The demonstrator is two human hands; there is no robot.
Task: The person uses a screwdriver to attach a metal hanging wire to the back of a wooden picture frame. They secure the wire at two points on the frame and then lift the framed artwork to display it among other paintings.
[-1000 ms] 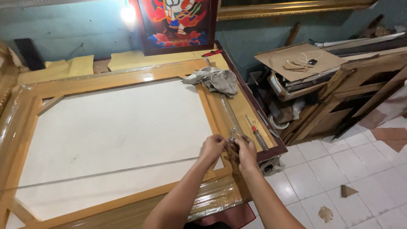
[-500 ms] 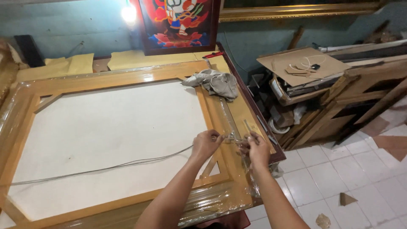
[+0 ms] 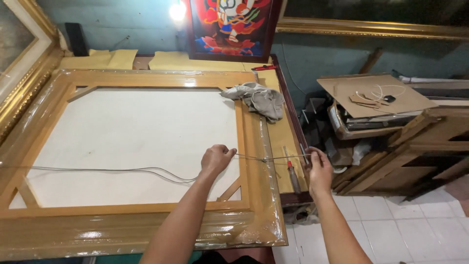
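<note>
Pinching a thin hanging wire (image 3: 266, 158) taut, the left hand (image 3: 216, 159) and right hand (image 3: 318, 168) were each closed on it, well apart, across the right rail of the plastic-wrapped wooden frame (image 3: 251, 146); slack wire lay over the white canvas back (image 3: 132, 132).

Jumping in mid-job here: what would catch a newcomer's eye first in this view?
The big wooden frame lying back-up across the table, wrapped in glossy plastic, with its white backing filling the middle. Next, the wire pulled taut between the left hand, over the backing, and the right hand, past the frame's right edge. A crumpled grey rag sits on the frame's top right corner, below a bright red painting on the wall.
</note>
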